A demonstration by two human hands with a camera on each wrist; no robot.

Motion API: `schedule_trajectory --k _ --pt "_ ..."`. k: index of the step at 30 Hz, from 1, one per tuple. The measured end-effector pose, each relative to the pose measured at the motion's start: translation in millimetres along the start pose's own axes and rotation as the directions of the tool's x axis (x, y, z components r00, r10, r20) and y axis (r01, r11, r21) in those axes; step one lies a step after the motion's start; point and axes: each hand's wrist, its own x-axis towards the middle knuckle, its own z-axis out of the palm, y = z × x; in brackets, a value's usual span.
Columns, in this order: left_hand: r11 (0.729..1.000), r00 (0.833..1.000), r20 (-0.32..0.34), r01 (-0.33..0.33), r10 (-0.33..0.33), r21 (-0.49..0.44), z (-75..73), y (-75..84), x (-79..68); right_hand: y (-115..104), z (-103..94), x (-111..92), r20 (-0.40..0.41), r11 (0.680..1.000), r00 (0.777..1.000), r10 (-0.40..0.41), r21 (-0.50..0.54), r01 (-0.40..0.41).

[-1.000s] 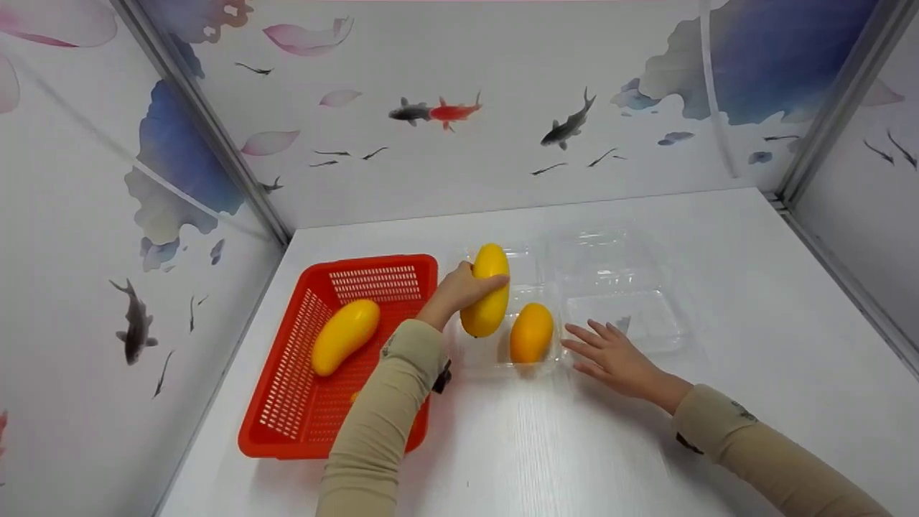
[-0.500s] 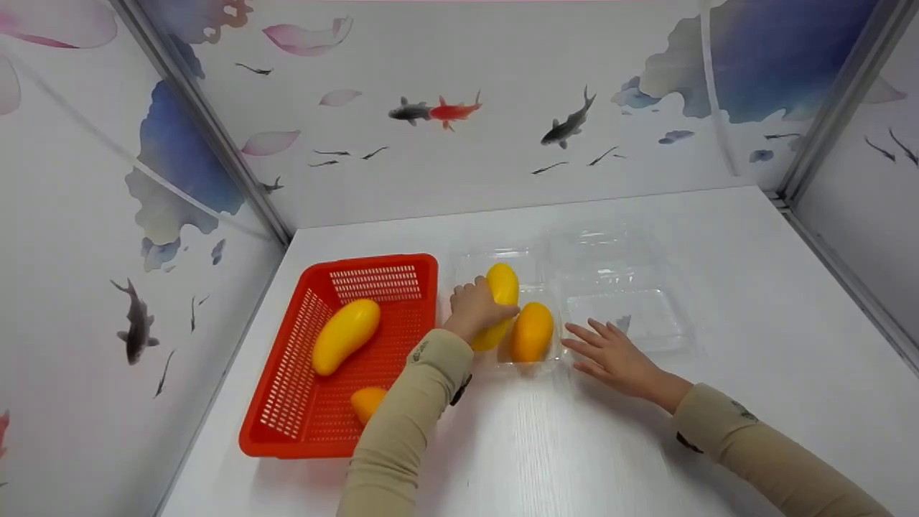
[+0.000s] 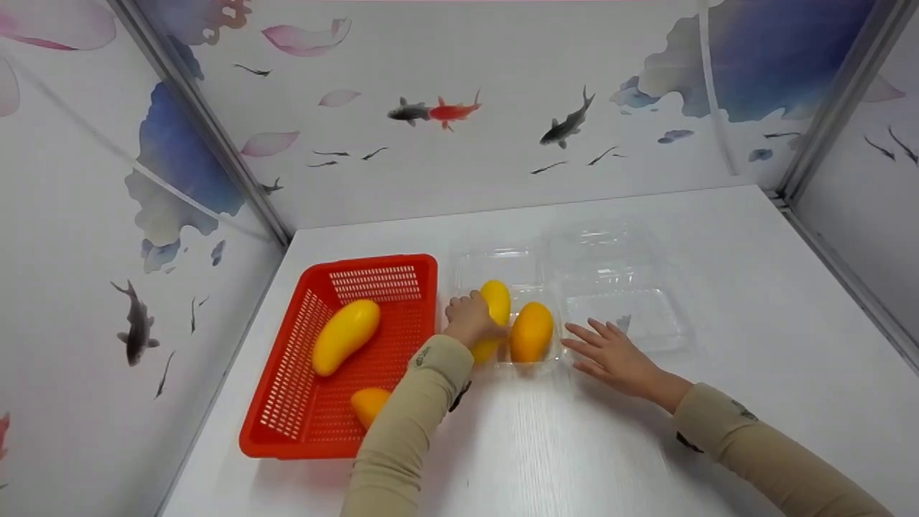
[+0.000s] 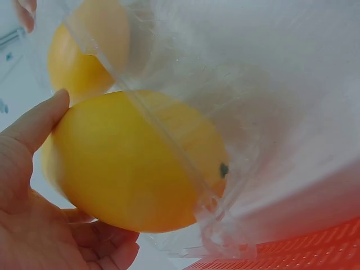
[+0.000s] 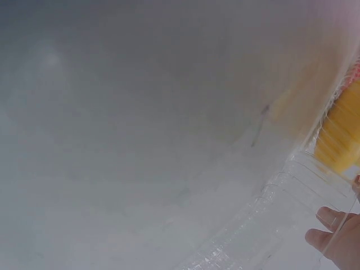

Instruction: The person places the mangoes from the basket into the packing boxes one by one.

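Tight at Nine and Three, Roomy Below

Centre a clock on the bare left hand (image 3: 472,321) in the head view. At nine, the red perforated plastic basket (image 3: 431,287) walls off sideways travel. At three, a plump orange-yellow mango (image 3: 532,333) stands just beside the gripped long yellow mango (image 3: 497,303), leaving scant finger room. Past three, the spread bare right hand (image 3: 614,361) bars the low route. The smooth white tabletop (image 3: 524,438) offers a wide lane between five and six, flanked by the left beige sleeve (image 3: 395,445) and right beige sleeve (image 3: 775,449).
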Motion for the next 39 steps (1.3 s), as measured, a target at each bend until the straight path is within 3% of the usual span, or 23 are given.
schedule_trajectory --k 7,13,22,25,30,33,35,37,39 --pt "1.0 0.999 0.029 0.017 -0.018 0.017 4.6 -1.0 0.5 1 0.5 0 0.026 1.0 0.999 0.027 0.002 -0.027" --pt "0.99 0.999 0.005 -0.032 0.032 0.137 10.0 2.6 -2.2 -1 0.9 -1 0.007 1.0 1.0 0.007 -0.015 -0.006" --pt "0.969 0.999 -0.033 -0.006 0.014 0.248 16.5 7.6 -5.0 -1 -1.7 -1 0.028 0.999 0.999 0.024 -0.024 -0.023" --pt "0.978 0.999 -0.024 0.039 -0.035 0.203 18.1 7.7 -6.9 -2 -2.0 0 0.041 0.999 0.998 0.036 -0.019 -0.035" --pt "0.997 0.997 -0.028 0.074 -0.075 -0.024 25.0 8.5 -18.0 -1 -1.4 -2 0.036 0.999 0.999 0.037 -0.008 -0.037" --pt "0.991 0.995 -0.087 0.046 -0.057 -0.122 34.2 7.9 -25.7 1 -1.4 -4 0.008 0.999 0.999 0.031 -0.01 -0.031" --pt "0.988 0.984 -0.169 0.026 -0.052 -0.152 41.6 4.2 -29.6 2 -1.2 -3 -0.006 1.0 1.0 0.029 -0.01 -0.029" --pt "0.986 0.958 -0.279 0.023 -0.069 -0.168 50.0 -3.0 -32.7 2 -0.1 -2 -0.004 1.0 1.0 0.019 -0.012 -0.019" --pt "0.977 0.92 -0.378 0.027 -0.107 -0.212 58.6 -12.3 -35.6 1 0.6 -1 0.017 1.0 1.0 0.016 -0.011 -0.016"
